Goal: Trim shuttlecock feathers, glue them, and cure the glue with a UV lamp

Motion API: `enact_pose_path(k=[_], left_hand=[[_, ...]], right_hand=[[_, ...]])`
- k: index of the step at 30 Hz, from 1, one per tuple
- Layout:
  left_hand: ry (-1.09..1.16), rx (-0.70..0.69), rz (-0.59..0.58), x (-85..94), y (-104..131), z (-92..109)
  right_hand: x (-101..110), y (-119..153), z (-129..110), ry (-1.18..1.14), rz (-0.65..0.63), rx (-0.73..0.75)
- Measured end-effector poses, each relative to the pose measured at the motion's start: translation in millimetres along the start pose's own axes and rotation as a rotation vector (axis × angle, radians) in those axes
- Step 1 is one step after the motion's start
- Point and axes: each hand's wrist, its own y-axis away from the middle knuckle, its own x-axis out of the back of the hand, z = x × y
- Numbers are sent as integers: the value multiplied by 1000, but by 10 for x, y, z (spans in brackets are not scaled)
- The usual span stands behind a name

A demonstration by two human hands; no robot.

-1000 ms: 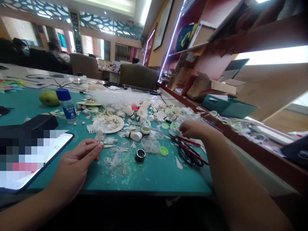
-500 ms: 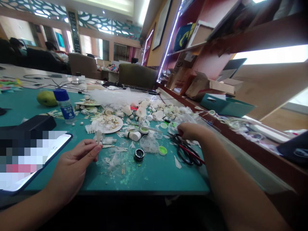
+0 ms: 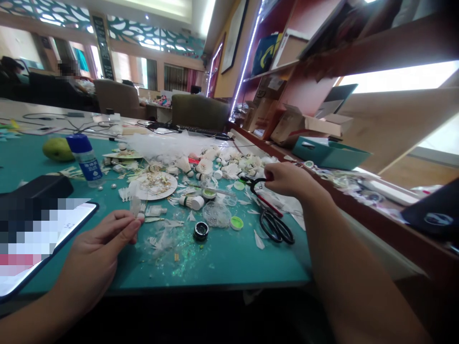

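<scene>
My left hand (image 3: 113, 234) pinches a small white feather piece (image 3: 135, 206) between thumb and fingertips, held upright at the left of the green mat. On the right, my right hand (image 3: 285, 179) is closed on a black-handled tool (image 3: 255, 185) with a curved loop; its exact kind is unclear, and its far end points left over the clutter. Just below that hand lie large black scissors (image 3: 276, 227), beside a red stick-like item (image 3: 268, 205). A black-rimmed jar (image 3: 201, 231), a clear container of tiny beads (image 3: 216, 214) and a green-lined lid (image 3: 236, 222) stand between my hands.
Behind are a paper plate (image 3: 154, 185) of small bits, several shuttlecocks (image 3: 204, 167) and a crumpled clear bag (image 3: 154, 145). A blue-capped glue bottle (image 3: 86, 160), a green fruit (image 3: 57, 149) and a phone (image 3: 71, 229) are at left. Shelves with boxes (image 3: 311, 124) border the right.
My right hand has lifted the black-handled tool away from the scissors, up and left. The left hand still pinches the feather piece. The whole view has shifted slightly.
</scene>
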Motion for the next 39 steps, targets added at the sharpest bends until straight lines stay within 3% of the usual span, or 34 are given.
enact_pose_path(k=[9,18,26,31,39], left_hand=[[-35,-13,22,-17,-7,23],[3,-17,3,6,-10,-16],[-79,-32,-3,19,15,30],[-103,-23,-32,19,17,51],[-93,-82,-69,35,-11,-19]], right_hand=[[212,273,148,-24,-194,9],[28,128,122,-49,-344,8],[77,171,-126,-67,-386,33],[82,176,-142,-96,-432,19],[-184,467,-398,-141,-490,60]])
